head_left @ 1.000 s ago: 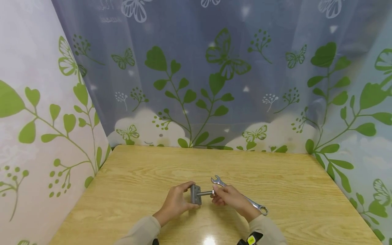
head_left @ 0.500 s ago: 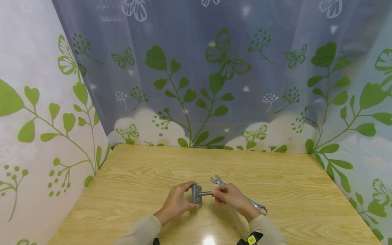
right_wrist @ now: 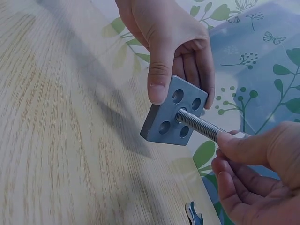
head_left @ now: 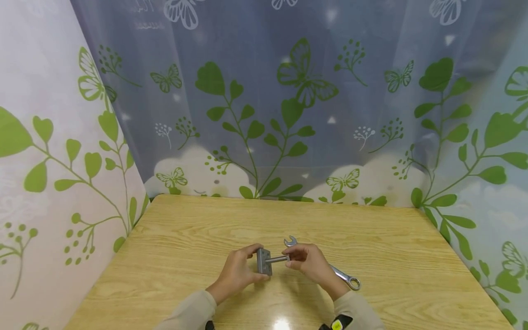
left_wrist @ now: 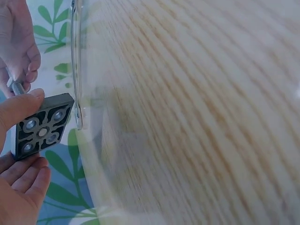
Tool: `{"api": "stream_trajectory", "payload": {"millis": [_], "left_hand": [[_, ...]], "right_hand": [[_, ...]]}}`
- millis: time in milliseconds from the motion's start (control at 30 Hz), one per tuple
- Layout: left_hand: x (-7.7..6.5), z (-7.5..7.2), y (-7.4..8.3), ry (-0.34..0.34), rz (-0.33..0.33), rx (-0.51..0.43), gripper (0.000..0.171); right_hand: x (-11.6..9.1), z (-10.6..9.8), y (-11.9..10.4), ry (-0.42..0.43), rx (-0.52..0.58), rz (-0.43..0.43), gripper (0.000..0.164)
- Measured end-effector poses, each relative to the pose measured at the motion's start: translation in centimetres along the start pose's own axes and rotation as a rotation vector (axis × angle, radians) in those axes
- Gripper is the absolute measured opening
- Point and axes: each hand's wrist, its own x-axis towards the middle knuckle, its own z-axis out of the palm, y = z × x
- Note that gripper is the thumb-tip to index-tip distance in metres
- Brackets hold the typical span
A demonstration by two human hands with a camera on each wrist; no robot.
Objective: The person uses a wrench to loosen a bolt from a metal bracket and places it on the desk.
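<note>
My left hand (head_left: 236, 269) grips a square grey metal plate (head_left: 264, 262) by its opposite edges, thumb on one side and fingers on the other. Four-cornered round holes show on one face in the right wrist view, and the other face (left_wrist: 43, 131) has a ribbed pattern. A threaded bolt (right_wrist: 201, 125) stands out from the middle hole of the plate. At the bolt's head end, my right hand (head_left: 310, 262) pinches it between thumb and fingers. Both hands hold the pieces above the table, the bolt lying nearly level.
A combination wrench (head_left: 347, 277) lies slantwise on the wood-grain table (head_left: 198, 229), partly hidden under my right hand. Its open end (head_left: 290, 241) points to the far left. Printed curtains (head_left: 264, 137) rise behind the table and at both sides.
My right hand's fingers have shifted their grip about the bolt's head, first covering it, then spreading with the fingers raised. The left hand and plate stay almost where they were; the wrench has not moved.
</note>
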Motion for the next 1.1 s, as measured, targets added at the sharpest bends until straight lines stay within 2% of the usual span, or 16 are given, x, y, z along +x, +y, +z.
{"api": "stream_trajectory", "payload": {"millis": [133, 333, 467, 567, 700, 900, 1100], "left_hand": [[0.01, -0.01, -0.07, -0.001, 0.001, 0.007, 0.071], [0.04, 0.11, -0.03, 0.000, -0.008, 0.005, 0.071], [0.08, 0.08, 0.16, 0.008, -0.010, 0.004, 0.071], [0.05, 0.07, 0.24, 0.005, -0.007, -0.003, 0.071], [-0.02, 0.12, 0.20, 0.005, 0.001, -0.005, 0.071], [-0.23, 0.21, 0.10, -0.002, 0.002, 0.015, 0.072], [-0.13, 0.07, 0.23, -0.001, 0.001, 0.007, 0.071]], "right_hand": [[-0.03, -0.03, 0.02, -0.013, -0.018, 0.020, 0.030], [-0.46, 0.14, -0.35, -0.085, 0.015, 0.152, 0.048], [-0.39, 0.28, -0.31, -0.078, 0.047, 0.219, 0.060], [-0.24, 0.33, -0.21, -0.063, 0.039, 0.247, 0.060], [-0.20, 0.13, -0.31, -0.072, 0.025, 0.224, 0.053], [-0.20, -0.39, -0.22, -0.063, 0.006, 0.101, 0.024], [-0.17, -0.48, -0.25, -0.044, 0.057, 0.036, 0.023]]}}
